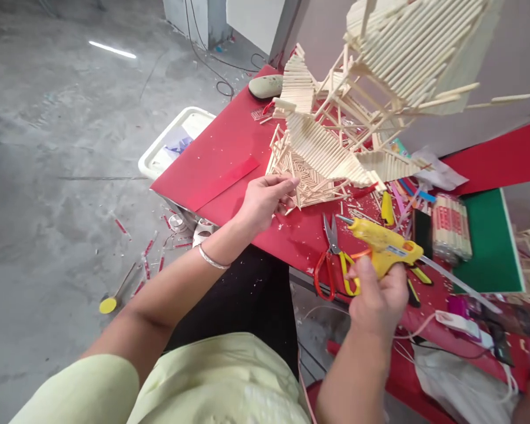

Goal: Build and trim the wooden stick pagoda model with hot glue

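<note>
The left arm stretches from the near left toward the far right, nearly straight, a silver bangle [212,259] at its wrist. The left hand [265,203] meets the left near edge of the wooden stick model [322,144], which stands on the far right part of the red table [203,156]. Its thumb and forefinger are pressed together at the tips, the other fingers curled below; whether a stick is caught between them, I cannot tell. The right forearm rises from the near right, and the right hand [380,297] wraps the handle of a yellow glue gun [384,241], thumb along its left side, the nozzle aimed left and slightly far. Scissors [331,235] lie just left of the gun, handles toward the near edge
</note>
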The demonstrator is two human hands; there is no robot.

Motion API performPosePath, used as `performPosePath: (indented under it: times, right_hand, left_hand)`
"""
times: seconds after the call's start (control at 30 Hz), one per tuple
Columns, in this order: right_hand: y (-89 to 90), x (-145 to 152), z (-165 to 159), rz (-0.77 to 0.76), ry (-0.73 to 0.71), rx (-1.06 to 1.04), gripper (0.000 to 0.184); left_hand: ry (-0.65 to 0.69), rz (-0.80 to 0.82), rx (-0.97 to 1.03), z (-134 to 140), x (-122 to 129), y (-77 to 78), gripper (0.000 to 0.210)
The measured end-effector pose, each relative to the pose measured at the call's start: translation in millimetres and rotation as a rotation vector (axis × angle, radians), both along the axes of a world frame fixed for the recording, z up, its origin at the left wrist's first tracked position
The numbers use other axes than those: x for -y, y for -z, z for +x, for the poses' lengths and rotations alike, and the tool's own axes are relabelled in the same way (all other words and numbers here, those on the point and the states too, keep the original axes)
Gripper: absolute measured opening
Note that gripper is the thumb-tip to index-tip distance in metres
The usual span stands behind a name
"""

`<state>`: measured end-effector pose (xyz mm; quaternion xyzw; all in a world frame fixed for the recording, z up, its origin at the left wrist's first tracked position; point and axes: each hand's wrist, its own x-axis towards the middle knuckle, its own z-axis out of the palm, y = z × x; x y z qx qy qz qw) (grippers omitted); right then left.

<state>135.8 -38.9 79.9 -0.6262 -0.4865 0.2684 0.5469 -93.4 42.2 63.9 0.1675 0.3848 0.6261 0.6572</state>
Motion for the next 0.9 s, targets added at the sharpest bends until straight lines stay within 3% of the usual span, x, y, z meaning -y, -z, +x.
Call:
performPosePath:
  times: [0.17, 0.4, 0.63, 0.9]
  right_hand:
    - [5.6, -15.1, -52.8, 0.172, 0.261, 0.416, 0.052]
    - [7.0, -33.3, -64.2, 0.306, 0.299, 0.735, 0.033]
    - [10.3, -34.2, -58.1, 0.346, 0.309, 0.870, 0.023]
    - [12.5, -36.4, -53.2, 0.357, 0.299, 0.877, 0.020]
  left_hand:
    - [-0.001, -0.009, -0.045, 2.4, 16.2, 10.9, 0.042]
    - [0.041, 0.061, -0.145, 8.8, 36.0, 15.2, 0.046]
    - [0.067, 0.080, -0.234, 12.6, 40.0, 16.8, 0.048]
    - [0.076, 0.062, -0.252, 13.5, 40.7, 16.1, 0.051]
